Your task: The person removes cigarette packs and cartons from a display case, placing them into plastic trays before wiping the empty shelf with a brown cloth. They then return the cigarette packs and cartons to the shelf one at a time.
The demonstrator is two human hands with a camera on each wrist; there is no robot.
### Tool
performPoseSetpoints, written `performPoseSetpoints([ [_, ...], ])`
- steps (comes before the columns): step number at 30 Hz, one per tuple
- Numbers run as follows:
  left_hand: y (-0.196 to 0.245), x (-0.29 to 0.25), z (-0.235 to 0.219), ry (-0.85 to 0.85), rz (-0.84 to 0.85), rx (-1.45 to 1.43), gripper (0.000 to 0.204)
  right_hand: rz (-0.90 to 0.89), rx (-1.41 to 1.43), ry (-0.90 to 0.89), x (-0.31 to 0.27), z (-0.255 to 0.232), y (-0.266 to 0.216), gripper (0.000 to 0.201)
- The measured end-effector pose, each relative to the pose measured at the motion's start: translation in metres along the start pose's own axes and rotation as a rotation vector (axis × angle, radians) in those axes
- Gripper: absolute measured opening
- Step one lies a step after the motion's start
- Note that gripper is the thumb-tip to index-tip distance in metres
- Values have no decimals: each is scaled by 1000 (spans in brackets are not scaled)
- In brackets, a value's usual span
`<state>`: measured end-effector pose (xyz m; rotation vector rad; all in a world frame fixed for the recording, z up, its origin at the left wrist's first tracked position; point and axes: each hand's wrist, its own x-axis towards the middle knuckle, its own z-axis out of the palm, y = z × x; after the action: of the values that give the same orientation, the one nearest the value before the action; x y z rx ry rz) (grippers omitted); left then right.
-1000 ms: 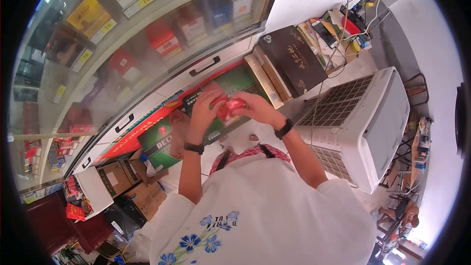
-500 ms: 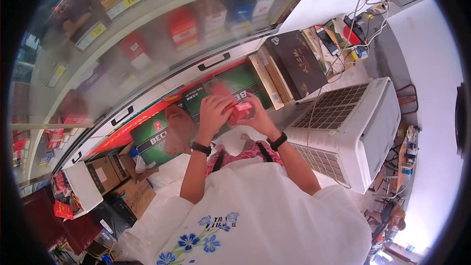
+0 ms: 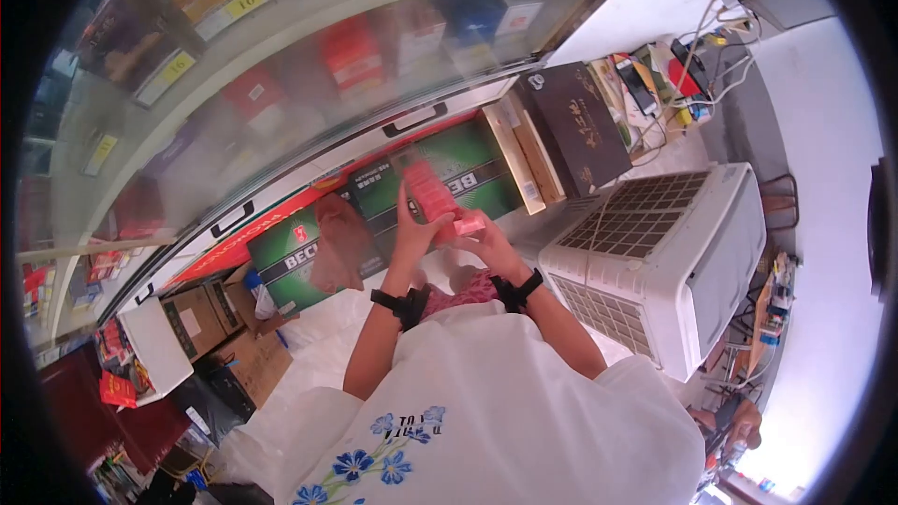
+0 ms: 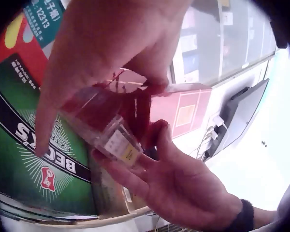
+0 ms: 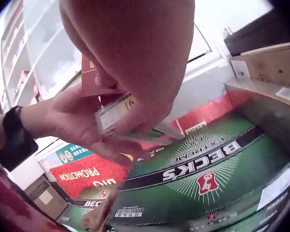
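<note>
My left hand holds a long clear plastic tray along its left side, fingers stretched beside it and thumb across its near end. Red packs stand in a row inside the tray, and a white and yellow price tag shows on its end. At that end my right hand grips a small red box, its thumb against the box and its other fingers below the tag. In the right wrist view the back of the right hand hides most of the box.
Green beer cartons lie beyond the hands, with a brown plastic bag on them. A glass display case stands along the far left. On the right are a dark box and a white air cooler.
The left fingers have straightened along the tray, and more of the red row shows. The small box has come toward the right hand's side. The head view has shifted slightly.
</note>
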<state>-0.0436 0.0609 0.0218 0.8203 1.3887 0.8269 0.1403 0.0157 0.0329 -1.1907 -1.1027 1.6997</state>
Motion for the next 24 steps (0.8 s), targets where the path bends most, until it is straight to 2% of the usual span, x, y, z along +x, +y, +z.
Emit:
performPoseSetpoints([
  [1,9,-5,-3,-78,-216,-178,113,3,-19,-22,3,4,-4,63],
  [3,6,-9,-6,-176,-167,-487,111,-3,-62,-53,6,6,-16,63],
  [4,6,-9,-4,-234,-137,-645,110,-94,-232,-41,9,5,-16,63],
  [6,9,-5,-10,-265,-214,-665,106,-270,-582,-9,11,6,-17,63],
  [7,10,-6,-11,-275,-257,-678,104,-187,-655,-11,9,8,-27,50],
  [10,16,-7,-8,-233,-254,-695,106,-217,-960,-62,19,6,-29,49],
  [13,19,-10,-6,-271,-276,-722,106,-439,-832,30,13,9,-51,50],
  [16,22,-5,1,-220,-190,-599,104,-412,-767,-51,17,3,-57,47],
  [19,25,-3,9,-184,-65,-609,102,-416,-802,-104,25,-7,-60,42],
  [22,20,-3,11,-170,-70,-610,102,-278,-884,-234,31,-20,-78,46],
  [24,18,3,12,-169,-69,-602,103,-306,-908,-262,39,-27,-79,46],
])
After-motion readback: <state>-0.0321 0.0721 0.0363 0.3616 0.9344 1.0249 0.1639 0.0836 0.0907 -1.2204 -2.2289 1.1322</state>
